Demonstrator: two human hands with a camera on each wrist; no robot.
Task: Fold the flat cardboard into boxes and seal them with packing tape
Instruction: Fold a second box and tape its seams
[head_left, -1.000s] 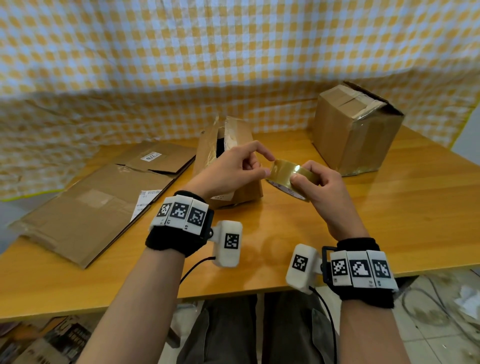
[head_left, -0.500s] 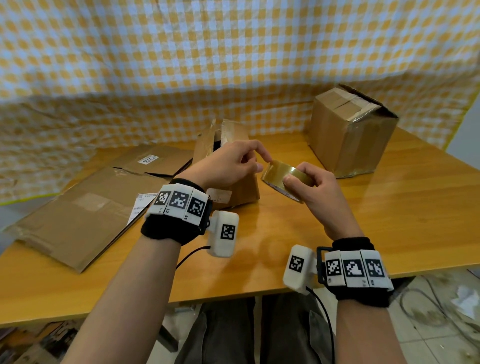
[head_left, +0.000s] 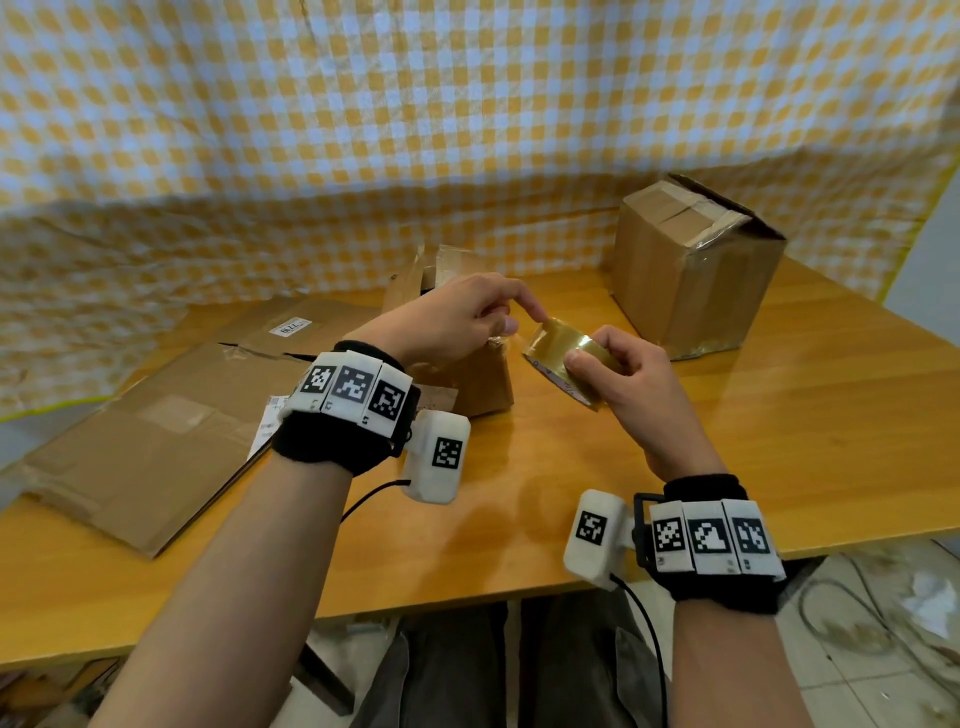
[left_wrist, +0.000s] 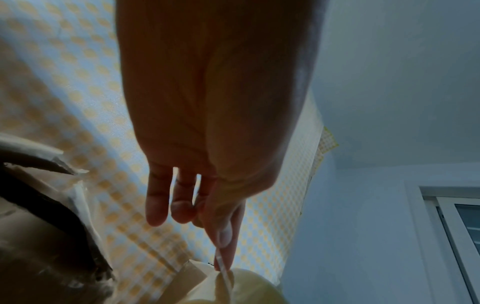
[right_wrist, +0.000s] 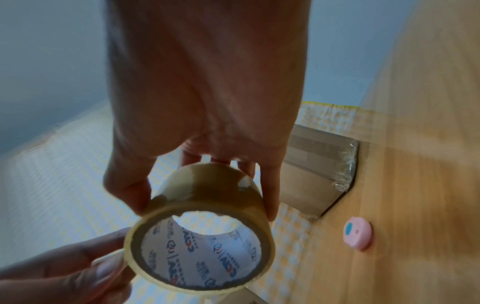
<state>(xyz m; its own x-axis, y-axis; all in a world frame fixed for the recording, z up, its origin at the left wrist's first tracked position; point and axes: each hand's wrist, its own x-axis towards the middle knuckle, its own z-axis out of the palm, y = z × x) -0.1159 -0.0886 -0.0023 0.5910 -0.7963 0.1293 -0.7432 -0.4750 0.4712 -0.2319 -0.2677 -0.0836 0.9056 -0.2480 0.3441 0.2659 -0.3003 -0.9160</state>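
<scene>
Both hands are up over the tabletop (head_left: 779, 441), working on the tape roll (head_left: 563, 358). The right hand (head_left: 628, 384) has it clamped, thumb on the near side and fingers wrapped over the far side, hole tilted toward the camera. In the right wrist view you can see the printed cardboard core clearly. The left hand (head_left: 452, 322) sits just left of the roll, index finger stretched out and its tip touching the roll's top edge. In the left wrist view, thumb and index look like they're pinching a thin strip of tape (left_wrist: 223, 265) coming off the roll.

Behind the left hand there's a half-folded box (head_left: 467, 384) standing on the tabletop. A taped-up box (head_left: 691, 270) sits far right. Flat cardboard (head_left: 156, 447) lies on the left, with another flat piece (head_left: 306, 325) behind it. A small pink round thing (right_wrist: 358, 234) is on the tabletop near the taped box; can't tell what it is. Checkered cloth (head_left: 467, 130) hangs at the back.
</scene>
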